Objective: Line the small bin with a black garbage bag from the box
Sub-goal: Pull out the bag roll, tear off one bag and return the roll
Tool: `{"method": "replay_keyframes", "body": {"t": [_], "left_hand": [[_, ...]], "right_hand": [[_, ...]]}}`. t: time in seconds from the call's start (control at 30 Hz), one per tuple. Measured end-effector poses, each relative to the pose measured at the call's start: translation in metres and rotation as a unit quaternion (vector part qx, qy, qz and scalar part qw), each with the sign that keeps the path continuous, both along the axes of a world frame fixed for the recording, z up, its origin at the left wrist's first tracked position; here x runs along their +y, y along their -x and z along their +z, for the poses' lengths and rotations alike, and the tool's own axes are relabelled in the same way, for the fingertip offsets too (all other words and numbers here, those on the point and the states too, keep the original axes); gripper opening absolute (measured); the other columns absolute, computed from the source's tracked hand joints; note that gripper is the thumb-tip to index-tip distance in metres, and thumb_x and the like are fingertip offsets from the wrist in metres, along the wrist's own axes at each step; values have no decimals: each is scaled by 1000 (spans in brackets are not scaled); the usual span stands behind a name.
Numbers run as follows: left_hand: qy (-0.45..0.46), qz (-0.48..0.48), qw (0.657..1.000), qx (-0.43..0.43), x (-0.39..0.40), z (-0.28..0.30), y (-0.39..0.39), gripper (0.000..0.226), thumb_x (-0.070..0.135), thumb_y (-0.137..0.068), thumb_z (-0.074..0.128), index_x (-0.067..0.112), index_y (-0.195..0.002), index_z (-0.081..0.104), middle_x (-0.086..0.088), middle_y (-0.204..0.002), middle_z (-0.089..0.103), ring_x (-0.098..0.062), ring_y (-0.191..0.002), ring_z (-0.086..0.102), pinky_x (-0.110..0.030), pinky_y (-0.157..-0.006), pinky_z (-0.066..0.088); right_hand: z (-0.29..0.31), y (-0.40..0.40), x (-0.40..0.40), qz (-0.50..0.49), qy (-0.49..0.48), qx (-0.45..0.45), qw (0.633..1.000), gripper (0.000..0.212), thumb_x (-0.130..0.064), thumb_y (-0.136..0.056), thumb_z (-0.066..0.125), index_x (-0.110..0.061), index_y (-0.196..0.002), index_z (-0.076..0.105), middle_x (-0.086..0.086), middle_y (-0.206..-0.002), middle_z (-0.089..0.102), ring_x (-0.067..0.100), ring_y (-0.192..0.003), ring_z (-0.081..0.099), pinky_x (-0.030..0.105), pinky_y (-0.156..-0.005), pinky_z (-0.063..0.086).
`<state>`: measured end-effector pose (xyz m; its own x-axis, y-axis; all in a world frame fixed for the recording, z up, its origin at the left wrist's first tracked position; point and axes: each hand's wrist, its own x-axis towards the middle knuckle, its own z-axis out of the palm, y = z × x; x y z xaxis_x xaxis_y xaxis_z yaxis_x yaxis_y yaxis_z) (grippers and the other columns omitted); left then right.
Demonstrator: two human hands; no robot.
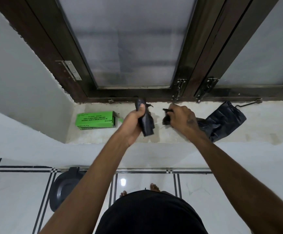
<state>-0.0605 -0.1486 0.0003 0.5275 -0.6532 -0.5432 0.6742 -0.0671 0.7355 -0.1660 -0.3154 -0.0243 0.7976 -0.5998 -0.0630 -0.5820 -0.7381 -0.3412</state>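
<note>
My left hand (135,118) is closed around a black roll of garbage bags (145,122), held upright above the window sill. My right hand (181,118) grips the crumpled end of a black garbage bag (221,122) whose loose part lies on the sill to the right. A small gap separates the roll from the bag. The green box (96,120) lies on its side on the sill at the left, its open end facing the hands. The small dark bin (64,188) stands on the floor at the lower left, beside my left forearm, with its lid up.
The stone sill (171,137) runs below a dark-framed frosted window (130,48) with bolts (177,90) and a stay hook (248,104). Below is a white tiled floor (145,179) with black lines, where bare feet (154,187) show.
</note>
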Motion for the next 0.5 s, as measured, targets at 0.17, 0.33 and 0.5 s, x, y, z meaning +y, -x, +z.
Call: {"method": "replay_keyframes", "body": {"t": [0.17,0.33,0.5], "left_hand": [[7,63,998,27,13,9,-23,26,33,-103,48,9,-94,53,-5,-67,59,-20,-59,61,-40,-64,58],[-3,91,995,41,4,7,-7,26,34,-103,46,9,-102,52,-10,-82,56,-26,-74,58,-49,-79,55],[-26,128,990,51,-1,8,-2,33,42,-100,51,10,-110,55,-9,-89,57,-27,-81,60,-49,-86,55]], "right_hand": [[-6,20,-26,-53,15,-41,998,24,-30,-103,45,-13,-109,60,16,-93,72,38,-86,64,35,-67,44],[6,8,-11,-11,29,-87,996,35,-38,-105,38,-10,-100,57,14,-82,68,39,-81,63,37,-63,40],[19,4,8,-26,-81,-101,991,47,-65,-94,42,-18,-98,45,-4,-79,60,20,-73,58,33,-63,38]]}}
